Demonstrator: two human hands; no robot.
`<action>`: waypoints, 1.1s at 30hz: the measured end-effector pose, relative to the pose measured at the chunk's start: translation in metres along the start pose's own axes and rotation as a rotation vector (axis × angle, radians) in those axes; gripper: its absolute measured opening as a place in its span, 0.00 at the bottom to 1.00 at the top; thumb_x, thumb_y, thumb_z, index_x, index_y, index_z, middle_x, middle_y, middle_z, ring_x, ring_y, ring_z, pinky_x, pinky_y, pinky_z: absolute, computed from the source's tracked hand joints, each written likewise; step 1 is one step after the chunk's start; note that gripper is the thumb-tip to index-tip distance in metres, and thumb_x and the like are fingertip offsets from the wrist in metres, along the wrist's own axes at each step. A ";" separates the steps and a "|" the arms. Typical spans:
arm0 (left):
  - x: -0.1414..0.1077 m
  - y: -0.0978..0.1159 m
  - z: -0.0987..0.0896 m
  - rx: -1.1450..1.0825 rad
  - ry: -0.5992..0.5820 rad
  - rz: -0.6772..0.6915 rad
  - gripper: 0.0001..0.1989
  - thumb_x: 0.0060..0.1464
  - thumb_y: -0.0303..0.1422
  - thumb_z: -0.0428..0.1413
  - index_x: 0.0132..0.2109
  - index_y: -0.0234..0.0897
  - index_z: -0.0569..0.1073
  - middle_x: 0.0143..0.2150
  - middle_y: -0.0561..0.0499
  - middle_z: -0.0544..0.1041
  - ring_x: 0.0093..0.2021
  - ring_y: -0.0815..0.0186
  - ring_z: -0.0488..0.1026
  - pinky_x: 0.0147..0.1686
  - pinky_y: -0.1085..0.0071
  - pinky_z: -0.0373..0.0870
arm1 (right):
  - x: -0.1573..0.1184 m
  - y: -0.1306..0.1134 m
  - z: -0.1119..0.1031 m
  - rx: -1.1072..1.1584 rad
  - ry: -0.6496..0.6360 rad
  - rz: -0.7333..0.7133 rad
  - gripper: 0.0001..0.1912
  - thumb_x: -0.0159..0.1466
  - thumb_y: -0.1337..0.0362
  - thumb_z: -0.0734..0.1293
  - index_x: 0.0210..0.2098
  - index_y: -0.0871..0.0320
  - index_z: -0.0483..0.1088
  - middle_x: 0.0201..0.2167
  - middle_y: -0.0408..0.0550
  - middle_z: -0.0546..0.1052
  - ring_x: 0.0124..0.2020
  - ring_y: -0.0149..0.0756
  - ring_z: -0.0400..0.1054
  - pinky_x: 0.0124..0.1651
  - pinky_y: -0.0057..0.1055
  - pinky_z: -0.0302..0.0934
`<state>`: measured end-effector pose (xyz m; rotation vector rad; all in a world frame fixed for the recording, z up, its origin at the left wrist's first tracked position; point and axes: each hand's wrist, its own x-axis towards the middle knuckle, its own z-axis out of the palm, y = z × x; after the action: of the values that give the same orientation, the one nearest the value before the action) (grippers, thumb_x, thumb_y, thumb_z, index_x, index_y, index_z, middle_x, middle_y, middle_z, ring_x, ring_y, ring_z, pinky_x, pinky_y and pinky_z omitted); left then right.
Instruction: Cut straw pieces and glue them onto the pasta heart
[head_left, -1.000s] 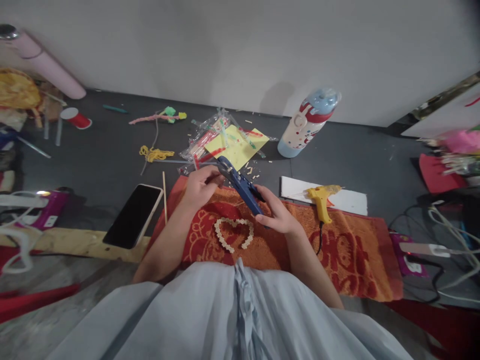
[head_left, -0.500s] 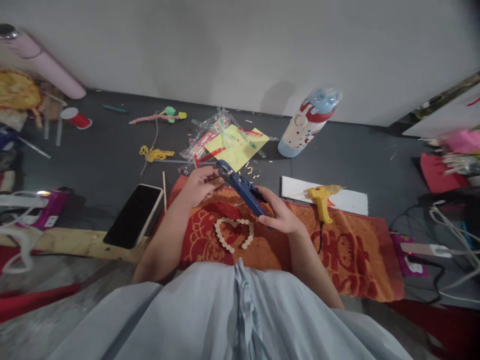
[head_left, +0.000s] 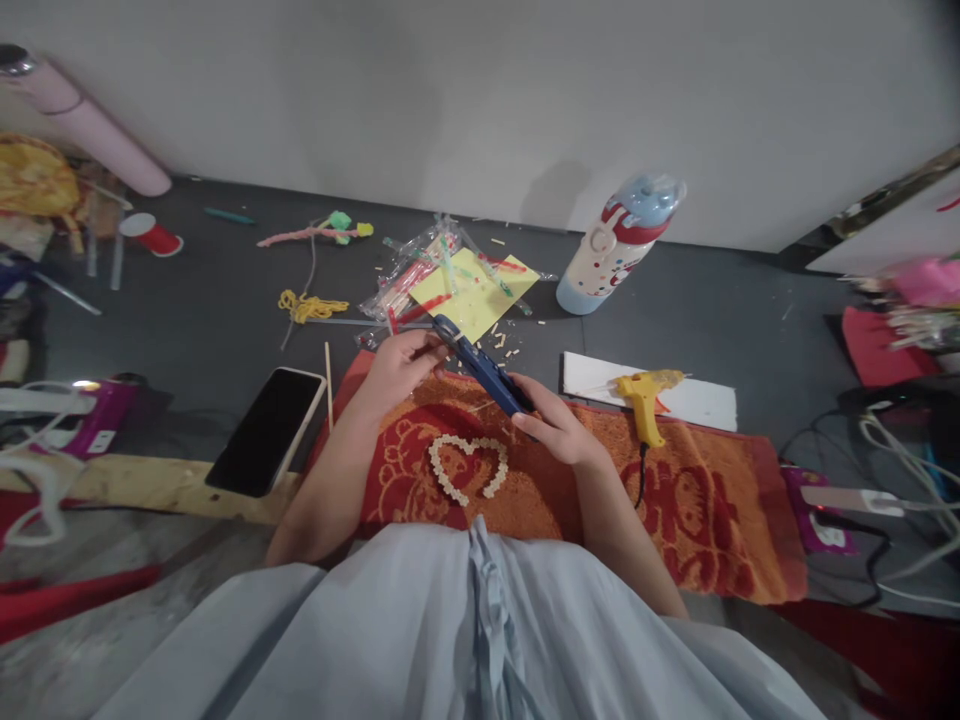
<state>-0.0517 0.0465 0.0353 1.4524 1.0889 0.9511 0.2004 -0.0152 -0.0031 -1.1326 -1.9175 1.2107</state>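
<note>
My right hand is closed round the handles of blue pliers, which slant up to the left above the towel. At the pliers' head, my left hand has its fingers pinched together. Whatever they may hold is too small to make out. Below both hands, a heart-shaped outline of short pale stick pieces lies on the orange and red towel, with a gap at its bottom. Small cut pieces are scattered just beyond the pliers.
A yellow glue gun rests on a white board at right. Behind stand a bottle and a yellow sheet with plastic wrappers. A phone and thin stick lie left. Power strips with cables flank the table.
The pliers' handle end has risen slightly and swung away from me, with my right hand's fingers closing further on it. My left hand has shifted very little. The heart outline stays put.
</note>
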 end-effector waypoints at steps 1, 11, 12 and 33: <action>0.000 0.001 0.000 0.018 0.002 0.016 0.14 0.50 0.42 0.60 0.27 0.34 0.72 0.20 0.54 0.70 0.19 0.74 0.61 0.19 0.76 0.56 | 0.000 0.000 0.000 -0.004 0.004 0.004 0.32 0.65 0.46 0.60 0.63 0.58 0.58 0.60 0.58 0.68 0.60 0.50 0.63 0.63 0.48 0.56; 0.002 -0.011 -0.002 0.217 0.059 0.070 0.10 0.55 0.37 0.55 0.32 0.34 0.73 0.25 0.52 0.73 0.25 0.68 0.70 0.28 0.72 0.66 | 0.005 -0.002 0.005 -0.021 0.019 0.013 0.31 0.66 0.45 0.58 0.61 0.57 0.62 0.55 0.56 0.73 0.55 0.49 0.68 0.58 0.47 0.61; 0.002 -0.012 -0.001 0.291 0.089 0.087 0.10 0.56 0.37 0.54 0.33 0.34 0.73 0.26 0.52 0.74 0.26 0.67 0.71 0.30 0.71 0.67 | 0.006 -0.002 0.007 -0.017 0.029 0.021 0.31 0.66 0.45 0.58 0.60 0.57 0.63 0.55 0.56 0.73 0.55 0.49 0.68 0.58 0.47 0.60; -0.014 -0.019 0.066 -0.165 -0.059 -0.080 0.23 0.46 0.44 0.64 0.44 0.34 0.69 0.44 0.44 0.77 0.44 0.61 0.75 0.44 0.66 0.72 | 0.015 -0.009 0.037 0.215 0.181 0.049 0.36 0.64 0.39 0.56 0.61 0.56 0.61 0.58 0.54 0.71 0.60 0.49 0.63 0.64 0.48 0.54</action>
<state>0.0050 0.0162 0.0070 1.2853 0.9942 0.9145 0.1597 -0.0186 -0.0088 -1.1375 -1.5929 1.2605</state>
